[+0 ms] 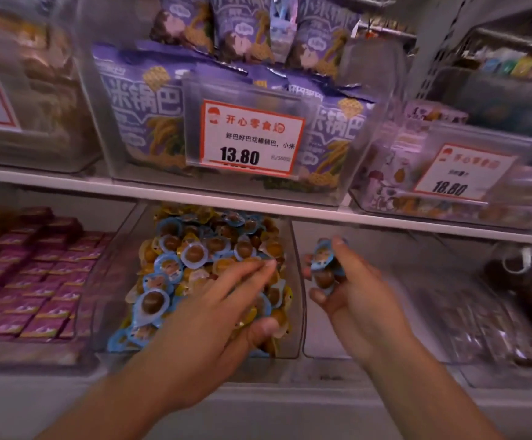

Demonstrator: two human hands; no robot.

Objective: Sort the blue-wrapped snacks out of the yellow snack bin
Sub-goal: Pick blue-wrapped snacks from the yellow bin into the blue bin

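A clear bin point(296, 281) on the lower shelf holds a heap of small round snacks, some blue-wrapped point(150, 304) and some yellow-wrapped point(272, 249), mixed together. My left hand point(226, 306) lies spread over the heap's right side, fingers apart and resting on the snacks; whether it grips one I cannot tell. My right hand point(350, 281) hovers just right of the bin, over the neighbouring clear bin point(337, 352), closed on a small bunch of blue-wrapped snacks point(322, 265).
Purple-pink boxed snacks point(33, 281) fill the bin to the left. Blurred wrapped goods point(480, 325) lie at the right. The white shelf edge point(258, 201) runs overhead, carrying purple snack bags point(144, 122) and price tags point(252, 138).
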